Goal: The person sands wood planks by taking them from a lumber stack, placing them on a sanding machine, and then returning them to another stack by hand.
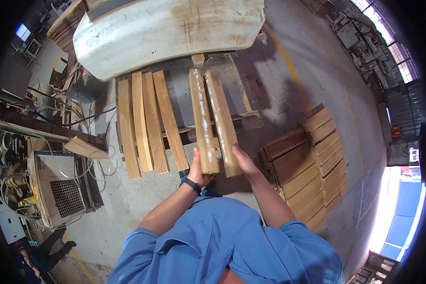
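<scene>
My left hand [197, 171], with a black band on its wrist, is closed around the near end of a long wooden board [203, 128]. A broken white line that looks like glue runs along its upward-facing edge. In my right hand [244, 162] is the near end of a second wooden board [222, 123], also with a white streak along its length. The two boards stand apart by a narrow gap, pointing away from me. Left of them, several loose wooden planks [149, 125] lie side by side across a dark work surface [182, 90].
A large white stained machine cover [170, 33] stands beyond the work surface. Stacked boards [307, 165] sit on the right. At left are a machine with a grille [61, 189], loose hoses and a small wooden block [86, 147]. Another person's legs [57, 244] show at lower left.
</scene>
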`<state>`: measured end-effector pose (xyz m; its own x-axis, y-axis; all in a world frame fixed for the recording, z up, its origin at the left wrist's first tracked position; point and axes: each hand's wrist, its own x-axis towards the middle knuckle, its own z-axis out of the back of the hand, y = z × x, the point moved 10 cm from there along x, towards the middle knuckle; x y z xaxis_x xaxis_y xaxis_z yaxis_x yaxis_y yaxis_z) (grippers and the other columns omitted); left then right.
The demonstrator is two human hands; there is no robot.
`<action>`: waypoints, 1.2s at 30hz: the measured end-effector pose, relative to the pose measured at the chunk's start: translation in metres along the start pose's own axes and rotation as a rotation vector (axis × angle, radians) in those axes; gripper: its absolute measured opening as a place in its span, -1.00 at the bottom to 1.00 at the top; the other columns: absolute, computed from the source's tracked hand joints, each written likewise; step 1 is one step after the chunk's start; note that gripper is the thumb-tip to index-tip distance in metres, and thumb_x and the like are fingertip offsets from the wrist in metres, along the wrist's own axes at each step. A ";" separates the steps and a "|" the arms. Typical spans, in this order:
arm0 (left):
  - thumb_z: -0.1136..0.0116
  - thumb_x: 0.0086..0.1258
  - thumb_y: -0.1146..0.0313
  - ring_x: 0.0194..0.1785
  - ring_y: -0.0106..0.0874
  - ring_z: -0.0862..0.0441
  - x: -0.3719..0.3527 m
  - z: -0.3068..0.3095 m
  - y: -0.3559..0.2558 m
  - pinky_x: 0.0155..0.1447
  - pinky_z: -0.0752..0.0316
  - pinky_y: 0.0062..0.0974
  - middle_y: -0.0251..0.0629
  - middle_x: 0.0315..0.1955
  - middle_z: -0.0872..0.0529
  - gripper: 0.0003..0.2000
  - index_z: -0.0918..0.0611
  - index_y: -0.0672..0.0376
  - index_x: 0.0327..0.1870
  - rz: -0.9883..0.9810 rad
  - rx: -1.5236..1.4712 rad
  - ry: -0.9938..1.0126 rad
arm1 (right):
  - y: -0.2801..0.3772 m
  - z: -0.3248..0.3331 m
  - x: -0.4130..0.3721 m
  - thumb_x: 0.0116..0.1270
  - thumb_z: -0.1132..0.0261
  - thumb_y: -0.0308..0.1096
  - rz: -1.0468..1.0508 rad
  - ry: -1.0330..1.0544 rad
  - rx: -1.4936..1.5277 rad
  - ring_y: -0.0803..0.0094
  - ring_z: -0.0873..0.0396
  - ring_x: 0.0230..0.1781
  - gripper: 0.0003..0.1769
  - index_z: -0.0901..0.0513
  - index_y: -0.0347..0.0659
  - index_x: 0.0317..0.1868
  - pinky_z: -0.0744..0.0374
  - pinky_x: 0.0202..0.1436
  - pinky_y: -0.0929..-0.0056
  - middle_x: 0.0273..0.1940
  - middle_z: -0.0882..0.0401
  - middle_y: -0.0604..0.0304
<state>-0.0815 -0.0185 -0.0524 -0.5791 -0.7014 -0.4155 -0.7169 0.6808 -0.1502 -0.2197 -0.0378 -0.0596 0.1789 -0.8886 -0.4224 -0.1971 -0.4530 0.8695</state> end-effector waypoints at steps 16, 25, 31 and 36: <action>0.01 0.62 -0.12 -0.48 -0.54 -0.40 -0.034 -0.063 -0.035 -0.46 -0.37 -0.57 -0.39 -0.51 -0.45 -0.42 -0.45 0.12 0.45 -0.002 -0.392 0.308 | 0.086 -0.068 -0.046 0.69 0.00 -0.18 -0.076 0.794 1.524 0.24 -0.57 -0.39 -0.27 0.08 -0.17 0.69 -0.65 -0.32 0.31 -0.26 -0.43 0.01; 0.29 0.57 -0.43 -0.23 -0.29 -0.71 -0.014 -0.004 -0.067 -0.32 -0.62 -0.24 -0.20 -0.23 -0.69 -0.25 -0.53 0.12 0.30 -0.169 0.356 -0.371 | 0.081 -0.066 -0.036 0.68 -0.03 -0.09 -0.108 0.794 1.432 0.19 -0.61 -0.36 -0.30 -0.04 -0.21 0.63 -0.65 -0.31 0.29 -0.25 -0.50 -0.02; 0.11 0.63 -0.26 0.06 -0.31 -0.70 0.005 0.018 -0.081 0.06 -0.66 -0.27 -0.15 0.09 -0.67 -0.34 -0.46 0.20 0.38 -0.372 0.559 -0.453 | 0.059 -0.002 0.001 0.52 -0.30 0.02 -0.093 -0.121 0.101 0.39 -0.67 -0.03 -0.43 -0.62 -0.34 0.23 -0.64 0.04 0.38 0.00 -0.71 0.13; 0.02 0.65 -0.15 0.37 -0.28 -0.52 0.006 0.012 -0.079 0.41 -0.45 -0.32 -0.08 0.31 -0.56 -0.29 -0.28 0.29 0.54 -0.350 0.723 -0.511 | 0.041 0.017 0.026 0.45 -0.39 -0.09 -0.113 -0.149 -0.068 0.37 -0.63 0.05 -0.40 -0.55 -0.40 0.28 -0.58 0.16 0.34 0.05 -0.68 0.09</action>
<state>-0.0233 -0.0742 -0.0540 -0.0141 -0.8297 -0.5581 -0.3048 0.5351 -0.7879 -0.2391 -0.0805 -0.0387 0.0504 -0.8356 -0.5470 -0.1175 -0.5488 0.8276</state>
